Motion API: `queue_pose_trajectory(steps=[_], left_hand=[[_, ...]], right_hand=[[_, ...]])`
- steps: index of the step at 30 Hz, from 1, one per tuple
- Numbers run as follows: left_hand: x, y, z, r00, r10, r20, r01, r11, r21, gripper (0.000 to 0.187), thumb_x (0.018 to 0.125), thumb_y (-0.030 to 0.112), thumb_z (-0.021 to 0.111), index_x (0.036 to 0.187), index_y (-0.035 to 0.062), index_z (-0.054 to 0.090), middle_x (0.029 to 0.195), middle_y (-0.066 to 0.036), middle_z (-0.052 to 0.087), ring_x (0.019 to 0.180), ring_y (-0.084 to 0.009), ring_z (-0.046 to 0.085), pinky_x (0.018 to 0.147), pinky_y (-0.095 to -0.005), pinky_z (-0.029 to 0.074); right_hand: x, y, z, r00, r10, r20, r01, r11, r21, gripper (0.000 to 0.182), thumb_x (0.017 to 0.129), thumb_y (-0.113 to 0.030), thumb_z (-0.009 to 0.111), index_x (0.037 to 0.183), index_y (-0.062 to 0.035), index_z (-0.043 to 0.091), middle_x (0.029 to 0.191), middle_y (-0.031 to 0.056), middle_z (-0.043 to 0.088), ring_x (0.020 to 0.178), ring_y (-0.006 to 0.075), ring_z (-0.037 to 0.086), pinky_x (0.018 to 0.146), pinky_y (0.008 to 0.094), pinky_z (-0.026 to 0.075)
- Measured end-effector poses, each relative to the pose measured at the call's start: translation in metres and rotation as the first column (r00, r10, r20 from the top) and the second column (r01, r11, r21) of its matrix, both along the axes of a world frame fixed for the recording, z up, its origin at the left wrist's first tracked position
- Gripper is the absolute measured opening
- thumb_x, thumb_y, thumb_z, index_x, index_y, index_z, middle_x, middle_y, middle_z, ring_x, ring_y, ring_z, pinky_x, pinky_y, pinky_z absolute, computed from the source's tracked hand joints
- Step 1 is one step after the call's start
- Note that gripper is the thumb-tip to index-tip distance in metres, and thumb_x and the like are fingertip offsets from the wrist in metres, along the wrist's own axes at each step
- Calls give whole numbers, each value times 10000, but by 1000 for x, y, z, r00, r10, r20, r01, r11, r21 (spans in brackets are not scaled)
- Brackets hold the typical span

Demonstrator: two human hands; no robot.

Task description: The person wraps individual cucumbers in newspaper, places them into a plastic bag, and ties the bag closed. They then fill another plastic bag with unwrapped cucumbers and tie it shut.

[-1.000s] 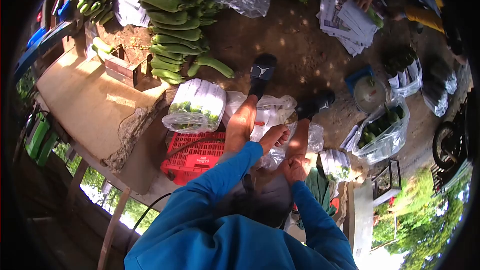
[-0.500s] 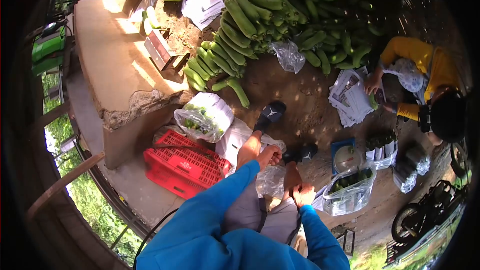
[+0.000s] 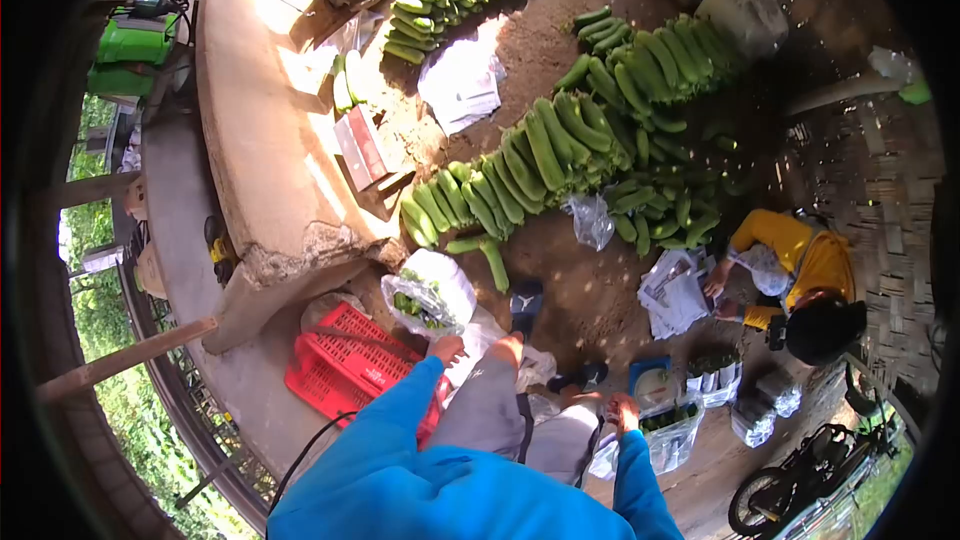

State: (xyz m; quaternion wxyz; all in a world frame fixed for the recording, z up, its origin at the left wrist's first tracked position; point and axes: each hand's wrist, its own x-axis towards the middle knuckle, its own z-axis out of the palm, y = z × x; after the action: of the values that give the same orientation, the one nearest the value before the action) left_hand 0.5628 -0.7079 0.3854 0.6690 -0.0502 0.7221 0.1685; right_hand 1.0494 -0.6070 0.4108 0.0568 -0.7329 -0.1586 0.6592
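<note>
My left hand (image 3: 447,348) is low over the edge of a white plastic bag (image 3: 452,285) with green vegetables (image 3: 420,308) inside; its fingers look loosely apart, with nothing visible in them. Just behind that hand sits a red plastic crate (image 3: 345,355). Beside my right knee, my right hand (image 3: 624,412) is at the near side of a clear plastic bag (image 3: 675,440) of dark green vegetables. The fingers there are bent and small in view, so whether they grip the bag's edge does not show.
Long green gourds (image 3: 545,145) lie in rows on the dirt ground ahead. At the right, a person in a yellow top (image 3: 825,265) bends over newspaper sheets (image 3: 672,290). A blue-edged scale (image 3: 652,380), packed bags (image 3: 715,375) and a motorbike (image 3: 790,480) stand nearby. A concrete ledge (image 3: 260,140) runs along the left.
My hands have parted: the left moved left toward the white bag, the right slightly right beside the clear bag. The view has tilted up, showing more gourds. The other person stays bent over the newspaper.
</note>
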Motion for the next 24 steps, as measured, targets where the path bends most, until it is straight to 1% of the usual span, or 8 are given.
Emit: queue_pose_trajectory(steps=[1,4,6,12,17,19,22,24], left_hand=[[-16,10,6,999,36,4,-36,999,-9,169,811,285,524,768,126,560,608,-2,494,487,-111,477,394,-265,341],[-54,38,27,989,94,-115,-93,996,19,153,804,264,515,758,126,559,608,-3,504,457,-116,468,386,-265,342],[-78,73,32,967,164,-195,-159,986,45,157,801,267,514,760,123,560,606,-4,505,458,-117,473,391,-265,350],[-95,166,81,976,110,-186,-67,972,224,252,849,387,509,844,138,549,726,9,567,576,-90,512,492,-247,390],[-89,197,125,981,55,-184,2,955,296,269,869,417,486,847,157,551,763,30,580,604,-68,524,518,-248,399],[-91,200,140,976,79,-205,-34,976,214,271,864,409,499,850,145,554,762,22,576,601,-79,523,510,-249,399],[-110,183,157,975,117,-191,-92,987,135,238,814,352,535,846,117,549,747,-2,567,577,-95,525,471,-239,386],[-117,184,178,965,154,-213,-126,982,139,227,810,342,537,842,118,547,740,-3,566,568,-91,522,461,-234,380]], right_hand=[[-7,17,2,1000,5,8,-5,1000,16,249,867,-329,576,976,-110,623,767,8,611,601,90,521,454,244,400],[-31,59,26,998,-40,-53,40,999,-5,215,858,-355,594,955,-163,595,793,-34,579,632,95,559,477,237,373],[-54,77,49,999,23,27,-24,999,25,282,833,-401,607,1002,-176,604,854,-27,606,736,115,580,615,337,446],[-95,125,78,989,142,-38,-144,989,-38,334,814,-430,600,997,-151,607,872,-4,610,754,141,594,607,344,461],[-99,159,45,968,252,-16,-248,940,-234,380,786,-457,621,991,-137,606,880,30,616,803,210,598,657,412,470],[-116,190,40,971,236,-43,-238,920,-313,202,773,-412,602,814,-219,558,760,-30,550,680,148,526,651,378,397],[-131,257,20,956,132,-261,-193,955,-227,189,792,-402,578,815,-218,542,712,-68,515,551,106,446,567,333,359],[-155,299,29,950,157,-270,-182,981,-70,198,808,-413,558,830,-216,548,684,-75,504,515,80,434,511,284,346]])
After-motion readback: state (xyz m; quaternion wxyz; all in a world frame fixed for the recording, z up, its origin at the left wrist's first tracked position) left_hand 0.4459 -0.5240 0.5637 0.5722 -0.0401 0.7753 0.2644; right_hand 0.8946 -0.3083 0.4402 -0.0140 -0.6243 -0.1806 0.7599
